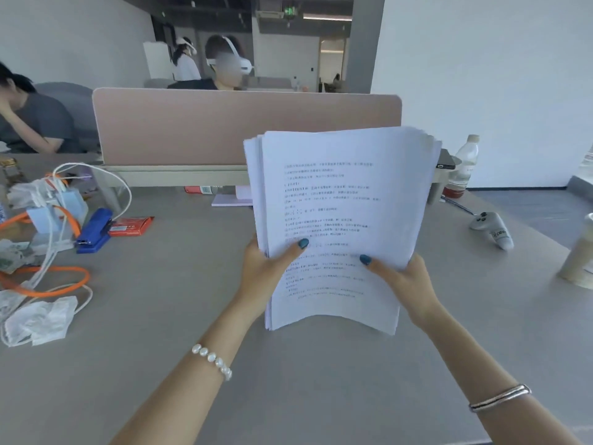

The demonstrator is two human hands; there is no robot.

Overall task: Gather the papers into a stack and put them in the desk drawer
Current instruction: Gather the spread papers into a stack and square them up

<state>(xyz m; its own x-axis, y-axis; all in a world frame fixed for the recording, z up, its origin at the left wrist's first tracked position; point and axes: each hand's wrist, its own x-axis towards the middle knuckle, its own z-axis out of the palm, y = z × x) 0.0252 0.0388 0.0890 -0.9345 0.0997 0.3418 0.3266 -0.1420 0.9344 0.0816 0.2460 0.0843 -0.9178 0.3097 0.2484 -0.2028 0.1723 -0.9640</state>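
A stack of white printed papers is held upright above the grey desk, its lower edge curling just over the desktop. My left hand grips the stack's lower left edge, thumb on the front sheet. My right hand grips the lower right edge the same way. The sheets' top edges are fanned and uneven. No drawer is in view.
A blue stapler, a red packet, chargers with orange and white cables and crumpled tissue crowd the left. A grey controller, a bottle and a cup stand right. A pink divider backs the desk, with people beyond it.
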